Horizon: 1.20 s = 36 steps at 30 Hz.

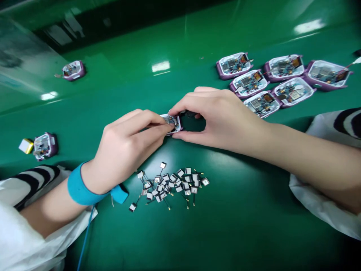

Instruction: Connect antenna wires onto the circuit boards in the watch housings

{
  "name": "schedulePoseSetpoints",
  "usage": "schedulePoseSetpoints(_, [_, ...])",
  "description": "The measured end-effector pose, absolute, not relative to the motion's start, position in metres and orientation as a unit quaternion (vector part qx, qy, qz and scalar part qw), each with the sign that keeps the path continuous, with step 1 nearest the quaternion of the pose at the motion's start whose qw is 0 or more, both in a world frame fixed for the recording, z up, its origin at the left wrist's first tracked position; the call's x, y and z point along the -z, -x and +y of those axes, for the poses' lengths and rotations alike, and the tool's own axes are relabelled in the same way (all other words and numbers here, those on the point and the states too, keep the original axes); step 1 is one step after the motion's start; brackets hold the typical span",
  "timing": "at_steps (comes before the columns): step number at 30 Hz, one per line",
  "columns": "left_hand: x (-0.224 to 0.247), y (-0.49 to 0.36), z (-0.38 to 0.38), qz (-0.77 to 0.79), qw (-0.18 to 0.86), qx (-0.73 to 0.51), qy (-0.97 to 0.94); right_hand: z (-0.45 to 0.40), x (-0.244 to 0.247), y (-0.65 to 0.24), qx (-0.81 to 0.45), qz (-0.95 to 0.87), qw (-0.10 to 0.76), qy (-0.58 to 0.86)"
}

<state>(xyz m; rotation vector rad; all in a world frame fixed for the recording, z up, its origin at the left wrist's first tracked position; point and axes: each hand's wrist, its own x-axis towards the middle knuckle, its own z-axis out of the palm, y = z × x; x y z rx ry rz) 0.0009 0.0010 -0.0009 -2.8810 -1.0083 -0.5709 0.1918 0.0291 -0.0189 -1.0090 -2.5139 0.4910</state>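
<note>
Near the middle of the view, a small purple-and-white casing with a circuit board inside (177,121) lies between both hands. My right hand (216,113) grips its right end, with the thumb at the near edge and a finger at the far edge. Fingertips of my left hand (131,141) press together on the board inside it, and they hide its left part. Whether a small part is pinched there cannot be made out. Something dark shows under the curled fingers of my right hand. A blue strap (81,186) circles my left wrist.
A pile of small square modules with short black leads (169,184) lies nearer me on the green table (225,233). Several open purple casings (295,92) sit at the upper right, two more (73,70) at the left, one beside a yellow-edged battery (26,146). A blue cord (86,241) hangs from the strap.
</note>
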Motion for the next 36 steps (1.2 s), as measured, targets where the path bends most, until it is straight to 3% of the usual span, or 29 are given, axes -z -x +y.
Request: schedulePoseSetpoints(36, [-0.0025,-0.0004,-0.0028,-0.318,0.064,0.137,0.936,0.0308,0.0167,-0.1938,-0.164,-0.906,0.191,0.341])
